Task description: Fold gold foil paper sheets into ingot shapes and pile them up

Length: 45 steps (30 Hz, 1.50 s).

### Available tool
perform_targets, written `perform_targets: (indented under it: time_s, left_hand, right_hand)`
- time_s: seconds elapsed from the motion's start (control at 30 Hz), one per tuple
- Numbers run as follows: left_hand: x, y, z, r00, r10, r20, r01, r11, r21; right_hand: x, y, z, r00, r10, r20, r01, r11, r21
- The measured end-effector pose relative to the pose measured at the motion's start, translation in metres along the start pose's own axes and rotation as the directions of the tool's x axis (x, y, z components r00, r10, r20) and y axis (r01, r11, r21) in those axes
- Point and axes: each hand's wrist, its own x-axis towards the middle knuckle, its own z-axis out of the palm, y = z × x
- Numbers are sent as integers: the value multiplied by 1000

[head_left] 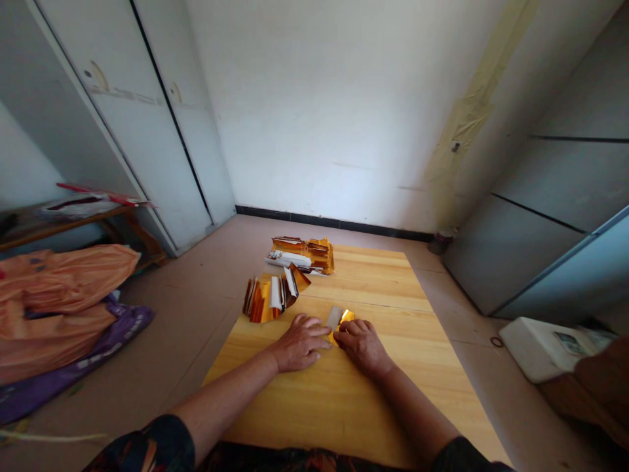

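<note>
Both my hands rest on a light wooden table [373, 400]. My left hand [301, 342] and my right hand [361, 342] meet over a small sheet of gold foil paper [340, 318], fingers curled and pressing it against the tabletop. Part of the sheet shows its silver-white back. Just beyond my left hand stands a fanned bundle of folded gold papers [272, 296]. Farther back lies a flat stack of gold foil sheets [303, 254] near the table's far left corner.
Orange and purple plastic bags [59, 308] lie on the floor at the left, below a low wooden shelf [63, 219]. White cabinet doors [147, 131] stand behind. A white appliance [545, 347] sits on the floor at the right.
</note>
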Motion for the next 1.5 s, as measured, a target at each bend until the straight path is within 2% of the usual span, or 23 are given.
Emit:
perform_targets:
  time_s: [0.2, 0.37, 0.47, 0.77, 1.1, 1.3, 1.5]
  left_hand:
    - [21, 23, 10, 971, -178, -159, 175, 984, -34]
    - [25, 31, 18, 954, -199, -225, 209, 978, 19]
    - [20, 30, 18, 952, -193, -236, 203, 979, 17]
    - [20, 37, 18, 936, -265, -232, 258, 964, -62]
    - [28, 48, 26, 892, -336, -303, 349, 937, -14]
    - [27, 47, 29, 884, -346, -314, 360, 933, -13]
    - [27, 45, 31, 878, -357, -320, 368, 929, -27]
  right_hand:
    - [3, 4, -7, 998, 27, 55, -31, 997, 65]
    - [5, 4, -32, 974, -79, 212, 60, 994, 96]
    - [7, 5, -37, 968, -82, 238, 63, 994, 85]
    - [3, 16, -16, 984, -91, 152, 80, 994, 77]
    - [11, 16, -20, 987, -60, 149, 42, 992, 120]
    - [0, 22, -12, 993, -103, 56, 87, 966, 242]
    - [-2, 16, 1, 993, 70, -92, -41, 955, 294]
